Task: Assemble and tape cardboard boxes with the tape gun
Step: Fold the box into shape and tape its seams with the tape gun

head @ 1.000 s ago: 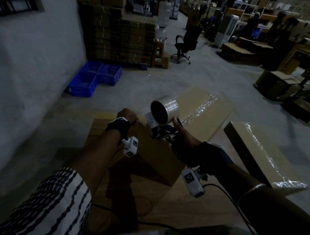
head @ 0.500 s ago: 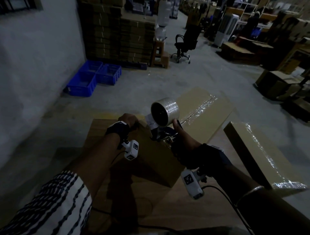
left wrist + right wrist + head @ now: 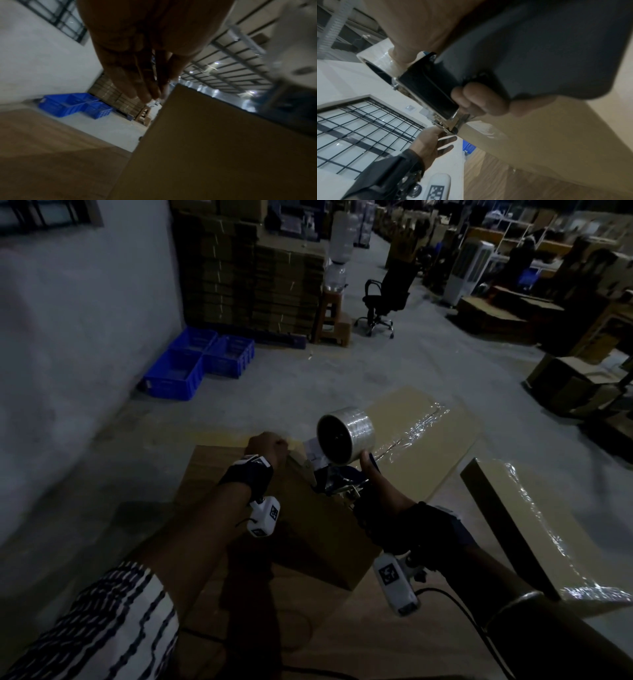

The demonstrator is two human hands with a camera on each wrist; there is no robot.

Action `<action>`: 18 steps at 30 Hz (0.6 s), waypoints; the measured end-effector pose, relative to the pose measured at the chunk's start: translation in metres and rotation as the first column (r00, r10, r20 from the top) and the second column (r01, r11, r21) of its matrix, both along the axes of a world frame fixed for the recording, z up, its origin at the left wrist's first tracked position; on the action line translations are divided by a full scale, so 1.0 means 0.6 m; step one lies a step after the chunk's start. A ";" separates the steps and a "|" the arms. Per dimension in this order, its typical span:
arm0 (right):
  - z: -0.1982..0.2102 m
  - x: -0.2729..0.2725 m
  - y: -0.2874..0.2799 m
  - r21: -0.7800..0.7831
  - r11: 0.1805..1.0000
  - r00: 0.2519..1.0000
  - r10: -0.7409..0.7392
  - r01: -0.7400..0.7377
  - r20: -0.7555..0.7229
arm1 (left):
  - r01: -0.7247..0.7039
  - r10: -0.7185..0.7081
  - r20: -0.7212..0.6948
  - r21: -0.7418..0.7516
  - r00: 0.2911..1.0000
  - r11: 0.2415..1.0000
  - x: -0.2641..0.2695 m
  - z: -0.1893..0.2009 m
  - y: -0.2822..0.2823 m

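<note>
**Tape gun at the box's top edge**

The right hand (image 3: 380,494) is wrapped round the tape gun (image 3: 337,474) handle, its nose on the upright cardboard box (image 3: 308,529) on the table (image 3: 342,628). The roll (clear tape) (image 3: 346,436) sits uppermost, its axis pointing left. The left hand (image 3: 265,445) sits just left, fingers straight and together beside the box edge.

Both forearms reach forward, each with a dark wrist strap. Left hand (image 3: 266,447) held ahead at the left; the left-wrist view shows its fingers (image 3: 137,75) extended and close together. Right hand (image 3: 383,491) curled in a grip, thumb (image 3: 365,462) pointing up and forward, fingers (image 3: 479,100) wrapped under.
</note>
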State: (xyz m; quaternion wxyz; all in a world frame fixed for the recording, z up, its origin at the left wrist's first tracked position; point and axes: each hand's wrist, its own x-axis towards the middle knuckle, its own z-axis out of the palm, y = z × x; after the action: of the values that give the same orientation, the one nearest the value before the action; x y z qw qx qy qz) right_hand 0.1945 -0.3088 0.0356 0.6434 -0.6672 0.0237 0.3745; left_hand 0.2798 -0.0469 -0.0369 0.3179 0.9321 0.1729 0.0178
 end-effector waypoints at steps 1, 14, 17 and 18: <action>-0.002 0.000 0.001 -0.004 1.000 1.000 0.002 -0.002 0.001 | 0.040 -0.040 0.010 0.000 0.999 0.999 -0.002 0.004 -0.006; 0.012 -0.015 -0.001 -0.070 0.997 1.000 0.028 -0.026 0.015 | 0.076 -0.079 -0.082 -0.043 0.993 0.996 -0.007 0.027 -0.018; 0.012 -0.021 -0.012 -0.054 0.998 1.000 0.018 -0.018 0.000 | 0.090 -0.093 -0.055 -0.041 0.994 0.995 -0.013 0.022 -0.021; 0.012 -0.024 -0.020 -0.046 0.999 0.999 0.025 -0.026 -0.021 | 0.089 -0.092 -0.044 -0.050 0.995 0.995 -0.017 0.021 -0.022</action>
State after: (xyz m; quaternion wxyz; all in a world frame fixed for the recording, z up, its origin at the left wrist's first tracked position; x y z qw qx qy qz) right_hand 0.1804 -0.3208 0.0431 0.6227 -0.6784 0.0303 0.3887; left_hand 0.2696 -0.0601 -0.0244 0.3365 0.9313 0.1381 -0.0221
